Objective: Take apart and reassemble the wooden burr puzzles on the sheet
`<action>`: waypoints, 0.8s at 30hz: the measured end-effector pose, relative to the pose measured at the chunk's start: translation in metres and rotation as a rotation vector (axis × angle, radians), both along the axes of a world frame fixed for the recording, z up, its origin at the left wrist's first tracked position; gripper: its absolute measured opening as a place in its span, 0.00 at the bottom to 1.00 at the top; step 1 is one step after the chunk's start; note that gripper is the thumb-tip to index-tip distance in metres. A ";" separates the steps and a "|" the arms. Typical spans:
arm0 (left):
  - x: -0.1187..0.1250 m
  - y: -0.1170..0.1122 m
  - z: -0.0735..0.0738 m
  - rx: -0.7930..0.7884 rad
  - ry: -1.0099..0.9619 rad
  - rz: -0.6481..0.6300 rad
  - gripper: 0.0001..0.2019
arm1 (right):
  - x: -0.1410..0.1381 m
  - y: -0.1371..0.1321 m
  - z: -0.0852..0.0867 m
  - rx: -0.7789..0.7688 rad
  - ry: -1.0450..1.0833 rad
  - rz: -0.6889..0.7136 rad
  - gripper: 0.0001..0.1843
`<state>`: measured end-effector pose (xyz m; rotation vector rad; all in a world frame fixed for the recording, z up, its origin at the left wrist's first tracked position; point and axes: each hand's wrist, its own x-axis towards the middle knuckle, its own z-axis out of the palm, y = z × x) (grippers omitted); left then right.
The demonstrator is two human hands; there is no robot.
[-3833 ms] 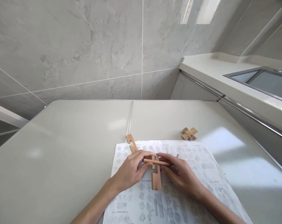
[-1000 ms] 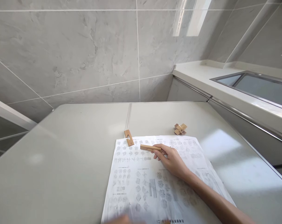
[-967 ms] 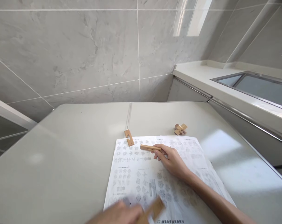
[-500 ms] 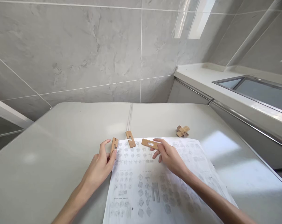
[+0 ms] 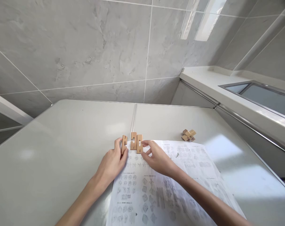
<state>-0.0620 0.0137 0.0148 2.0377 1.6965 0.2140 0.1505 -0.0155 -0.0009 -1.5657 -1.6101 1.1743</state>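
My left hand (image 5: 113, 158) pinches a notched wooden puzzle piece (image 5: 124, 143) between thumb and fingers, its marked face turned to the right. Just right of it lies a wooden puzzle piece marked 1 (image 5: 133, 146), with a cut-out in its left side. Alongside that, my right hand (image 5: 156, 156) grips a slotted wooden puzzle piece marked 2 (image 5: 139, 150) by its right edge, thumb and forefinger on it. The two numbered pieces stand side by side, close together. Beneath them is the top edge of a printed sheet of diagrams (image 5: 156, 185).
Several wooden pieces joined in a cross-shaped cluster (image 5: 188, 135) sit at the back right of the pale table (image 5: 90, 122). A tiled wall (image 5: 86, 47) rises behind. A counter (image 5: 203, 80) with a dark glossy inset runs along the right.
My right hand has moved left and turned the slotted piece upright beside the piece marked 1, which has straightened. My left hand, holding its piece, has shifted right and closer.
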 end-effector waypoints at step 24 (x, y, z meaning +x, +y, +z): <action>-0.003 0.003 0.014 0.071 0.264 -0.044 0.31 | 0.162 -0.009 -0.044 0.493 -0.594 -0.542 0.28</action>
